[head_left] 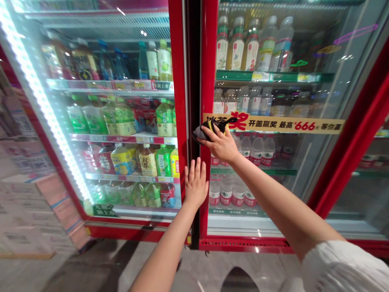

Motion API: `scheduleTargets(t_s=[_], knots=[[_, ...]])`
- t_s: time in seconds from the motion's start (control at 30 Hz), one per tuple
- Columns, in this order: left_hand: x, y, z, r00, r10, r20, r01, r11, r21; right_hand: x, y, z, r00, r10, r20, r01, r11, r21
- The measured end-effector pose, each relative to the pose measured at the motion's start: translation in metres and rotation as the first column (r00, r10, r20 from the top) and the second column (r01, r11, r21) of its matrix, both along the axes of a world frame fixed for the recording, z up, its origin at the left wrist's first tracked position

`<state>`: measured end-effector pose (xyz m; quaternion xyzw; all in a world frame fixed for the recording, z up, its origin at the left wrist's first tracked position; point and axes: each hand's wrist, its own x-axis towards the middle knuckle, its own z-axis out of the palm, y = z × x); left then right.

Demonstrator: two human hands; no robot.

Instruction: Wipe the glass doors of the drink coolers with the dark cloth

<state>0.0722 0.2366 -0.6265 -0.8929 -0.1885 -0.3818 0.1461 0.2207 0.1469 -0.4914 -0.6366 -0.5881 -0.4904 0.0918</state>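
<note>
My right hand [223, 142] presses a bunched dark grey and black cloth with yellow trim [199, 133] against the red door edge of the right drinks fridge [209, 61]. A black loop of the cloth sticks out over a yellow banner strip [291, 125] on the glass. Lower and to the left, my left hand [196, 184] is open, with fingers stretched upward and nothing in it. It lies over the dark gap between the two fridges, near the red edge of the left fridge [179, 81]; whether it touches a frame I cannot tell.
Behind the glass, both fridges hold shelves of bottled drinks, such as green bottles [118, 117] and red-labelled water bottles [226, 194]. Stacked cartons [27, 211] stand at the left. Grey tiled floor [103, 267] runs along the fridge bases.
</note>
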Motion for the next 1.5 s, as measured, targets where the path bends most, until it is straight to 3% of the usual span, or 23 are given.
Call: scheduleTargets(t_s=[0.07,0.17,0.57,0.63,0.73,0.83,0.93,1.1,1.2,1.5], knots=[[0.002,0.0,0.004,1.0,0.009,0.019,-0.009,1.0,-0.011,-0.001,0.0,-0.003,1.0,-0.017,-0.018,0.017,0.999,0.036],[0.0,0.003,-0.002,0.999,0.017,0.038,-0.016,0.999,-0.035,0.0,-0.002,-0.026,0.999,-0.021,-0.03,0.022,0.999,0.025],[-0.015,0.01,-0.08,0.999,-0.039,0.006,0.039,0.998,-0.041,0.003,-0.008,-0.185,0.997,0.072,-0.029,-0.076,0.981,-0.177],[-0.017,0.01,-0.091,0.999,-0.052,-0.006,0.052,0.998,-0.043,0.003,-0.008,-0.201,0.995,0.09,-0.034,-0.096,0.974,-0.207],[-0.021,0.011,-0.101,0.997,-0.075,-0.026,0.074,0.996,-0.045,0.005,-0.013,-0.208,0.991,0.129,-0.032,-0.133,0.961,-0.242],[-0.02,0.01,-0.104,0.996,-0.081,-0.023,0.081,0.996,-0.031,0.012,-0.021,-0.202,0.976,0.217,-0.001,-0.211,0.946,-0.244],[-0.013,0.006,-0.099,0.995,-0.095,0.0,0.095,0.995,0.007,0.019,-0.023,-0.187,0.964,0.262,0.047,-0.252,0.954,-0.162],[0.007,0.007,-0.071,0.987,-0.13,0.093,0.126,0.991,0.05,0.019,-0.012,-0.14,0.98,0.18,0.085,-0.181,0.983,0.002],[0.019,0.018,-0.039,0.976,-0.156,0.154,0.148,0.987,0.067,0.015,-0.008,-0.1,0.985,0.151,0.087,-0.153,0.988,0.022],[0.041,0.037,0.084,0.941,-0.266,0.21,0.239,0.96,0.146,0.024,-0.01,0.012,0.998,0.049,0.045,-0.053,0.995,0.084]])
